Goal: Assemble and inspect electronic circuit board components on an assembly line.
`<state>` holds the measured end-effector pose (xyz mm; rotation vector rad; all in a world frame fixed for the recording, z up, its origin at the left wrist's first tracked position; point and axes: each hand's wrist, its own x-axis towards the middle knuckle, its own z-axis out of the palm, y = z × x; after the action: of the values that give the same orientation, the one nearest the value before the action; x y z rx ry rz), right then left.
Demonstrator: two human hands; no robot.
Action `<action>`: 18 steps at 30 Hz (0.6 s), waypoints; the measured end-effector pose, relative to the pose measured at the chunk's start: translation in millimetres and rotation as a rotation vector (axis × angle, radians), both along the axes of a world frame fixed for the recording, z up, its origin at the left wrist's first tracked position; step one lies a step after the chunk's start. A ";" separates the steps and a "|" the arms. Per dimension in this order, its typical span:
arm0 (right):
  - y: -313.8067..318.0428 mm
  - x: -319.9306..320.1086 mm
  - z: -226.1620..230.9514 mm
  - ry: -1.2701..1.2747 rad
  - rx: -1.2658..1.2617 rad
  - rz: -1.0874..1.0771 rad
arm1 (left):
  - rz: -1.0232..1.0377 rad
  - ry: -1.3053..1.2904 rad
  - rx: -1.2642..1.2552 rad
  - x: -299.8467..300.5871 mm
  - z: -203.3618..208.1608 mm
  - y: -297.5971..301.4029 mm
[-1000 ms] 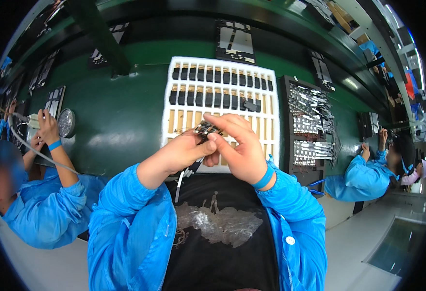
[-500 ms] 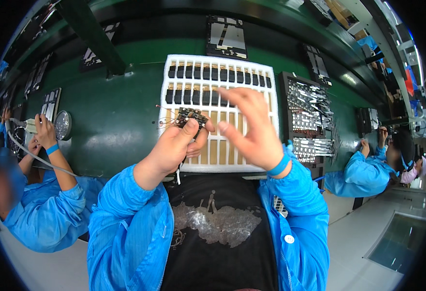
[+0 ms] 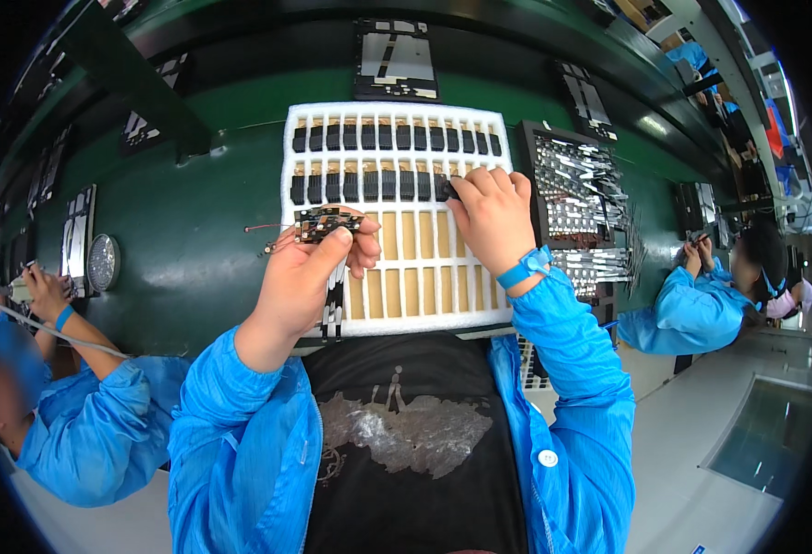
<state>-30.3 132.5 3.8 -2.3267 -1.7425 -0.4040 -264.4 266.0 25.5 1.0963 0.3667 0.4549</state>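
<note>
My left hand (image 3: 309,268) is closed round a small bundle of circuit boards (image 3: 318,223), thumb on top, at the left side of a white foam tray (image 3: 424,323). Thin reddish wires stick out to the left of the boards, and dark and white strips hang below the hand. Over the tray's second row, my right hand (image 3: 496,217) pinches a small black part (image 3: 446,188) at a slot; its fingertips partly hide it. Several black parts (image 3: 381,138) fill slots in the tray's two far rows. The nearer slots show a tan bottom.
Right of the foam tray stands a dark tray (image 3: 528,166) of silvery strip-like parts. A flat tablet-like panel (image 3: 395,60) lies beyond. At the left are a round dish (image 3: 103,263) and a co-worker's hands (image 3: 48,295). Another co-worker's sleeve (image 3: 669,319) shows at the right.
My right hand has gone from open above the tray to pinching a black part at the second row. The left hand, still holding the boards, sits slightly further left in the picture.
</note>
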 end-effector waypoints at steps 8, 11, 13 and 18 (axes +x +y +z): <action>6.1 -3.7 -5.6 -0.085 0.033 0.006 | 0.120 0.056 -0.012 6.1 -0.7 0.5; 8.4 -3.1 -7.0 -0.101 0.021 0.001 | 0.120 0.056 -0.003 7.6 3.0 2.4; 9.2 -3.0 -10.5 -0.107 0.034 0.015 | 0.127 0.025 -0.044 7.5 1.6 1.4; 8.5 -0.2 -12.7 -0.094 0.037 0.006 | 0.090 0.029 -0.023 7.5 0.0 1.2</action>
<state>-30.4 141.1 -8.9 -2.3112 -1.7678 -0.5481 -256.9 267.2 25.5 1.0677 0.4472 0.5132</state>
